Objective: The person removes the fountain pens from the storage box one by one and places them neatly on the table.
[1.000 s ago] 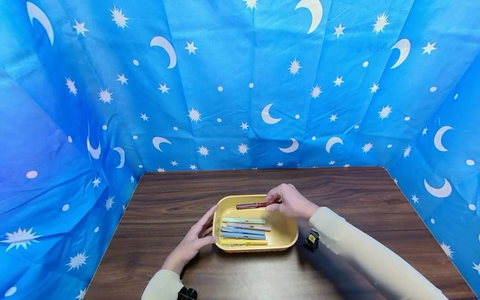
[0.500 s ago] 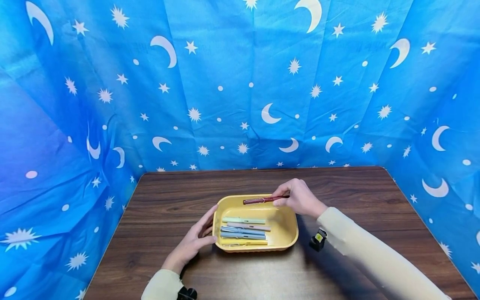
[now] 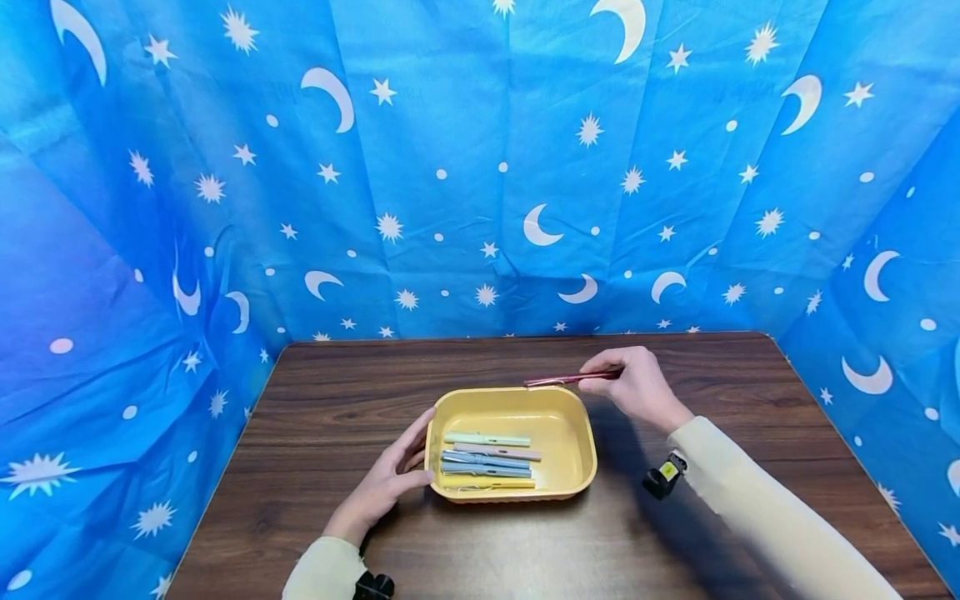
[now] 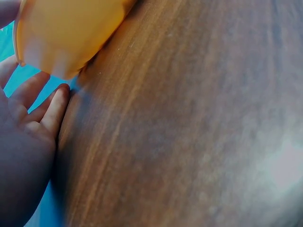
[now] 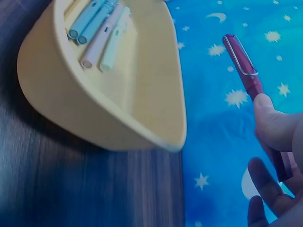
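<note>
A dark red pen (image 3: pixel 551 381) with a wire clip (image 5: pixel 247 59) is pinched between thumb and fingers of my right hand (image 3: pixel 637 385). It is held level above the back right rim of a yellow tray (image 3: pixel 570 450), its clipped end pointing left. My left hand (image 3: pixel 384 483) rests against the tray's left end, thumb at the near corner and index finger along the far one. In the left wrist view its other fingers (image 4: pixel 56 106) lie loose and fairly straight beside the tray wall. Inside the tray lie a pale green pen (image 3: pixel 487 439), a pinkish pen (image 3: pixel 504 453), two blue pens (image 3: pixel 491 470) and a yellow pen (image 3: pixel 487 483).
The tray stands on a dark wood-grain table (image 3: pixel 360 375). Blue cloth (image 3: pixel 465 200) with white moons and stars hangs behind the table and at both sides. Black wrist cameras are strapped under the left wrist (image 3: pixel 373 586) and right wrist (image 3: pixel 664 477).
My right hand has lifted the red pen from over the tray's inside and carried it right and back, past the rim. The left hand, the tray and the other pens have stayed put.
</note>
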A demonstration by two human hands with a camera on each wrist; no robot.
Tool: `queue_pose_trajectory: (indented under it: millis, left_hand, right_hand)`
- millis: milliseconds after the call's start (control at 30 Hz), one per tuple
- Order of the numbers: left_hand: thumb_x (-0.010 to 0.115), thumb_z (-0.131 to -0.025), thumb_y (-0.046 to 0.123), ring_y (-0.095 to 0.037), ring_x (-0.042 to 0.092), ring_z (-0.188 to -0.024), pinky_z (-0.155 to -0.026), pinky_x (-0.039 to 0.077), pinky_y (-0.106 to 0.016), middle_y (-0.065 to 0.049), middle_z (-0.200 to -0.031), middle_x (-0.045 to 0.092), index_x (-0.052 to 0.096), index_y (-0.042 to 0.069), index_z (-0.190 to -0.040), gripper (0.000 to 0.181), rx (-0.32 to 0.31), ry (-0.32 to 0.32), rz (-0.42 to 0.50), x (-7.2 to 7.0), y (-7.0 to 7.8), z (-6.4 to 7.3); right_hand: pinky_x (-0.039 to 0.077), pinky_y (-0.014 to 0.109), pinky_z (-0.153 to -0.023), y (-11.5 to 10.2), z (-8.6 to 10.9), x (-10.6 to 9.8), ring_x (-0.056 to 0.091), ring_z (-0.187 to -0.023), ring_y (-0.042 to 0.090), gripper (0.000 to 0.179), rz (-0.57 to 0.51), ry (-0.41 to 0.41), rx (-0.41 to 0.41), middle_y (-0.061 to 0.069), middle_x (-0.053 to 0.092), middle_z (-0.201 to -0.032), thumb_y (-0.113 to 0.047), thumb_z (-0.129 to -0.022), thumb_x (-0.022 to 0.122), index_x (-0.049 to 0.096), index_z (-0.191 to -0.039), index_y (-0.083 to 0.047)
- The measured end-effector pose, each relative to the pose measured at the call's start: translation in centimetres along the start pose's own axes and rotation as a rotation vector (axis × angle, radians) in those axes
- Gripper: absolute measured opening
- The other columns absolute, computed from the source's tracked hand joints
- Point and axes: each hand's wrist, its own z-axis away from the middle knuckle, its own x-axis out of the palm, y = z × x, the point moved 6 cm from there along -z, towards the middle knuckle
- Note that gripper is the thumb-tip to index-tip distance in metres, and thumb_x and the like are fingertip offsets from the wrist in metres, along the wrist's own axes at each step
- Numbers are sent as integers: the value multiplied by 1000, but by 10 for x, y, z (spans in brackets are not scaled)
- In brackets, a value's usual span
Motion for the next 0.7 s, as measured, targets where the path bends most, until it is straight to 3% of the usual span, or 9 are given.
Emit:
queue_pose_trajectory:
  millis: [300,700]
  left_hand:
    - [64,-101,3,-40,26,-157,-114,39,-17,-14,-174,22,20,26,-170,85,-29,9,3,-2,-1,-3]
    - [64,-102,3,-42,25,-156,-115,37,-16,-16,-173,23,20,22,-170,83,-10,14,-4,3,2,-3]
  right_hand:
    - [51,24,-59,32,8,-32,64,-75,21,11,33,119,52,7,80,-94,-9,-89,84,84,-100,-10]
    - [47,24,-57,89,27,-53,60,-74,20,15,67,142,119,10,80,-95,-14,-90,84,85,-104,-9]
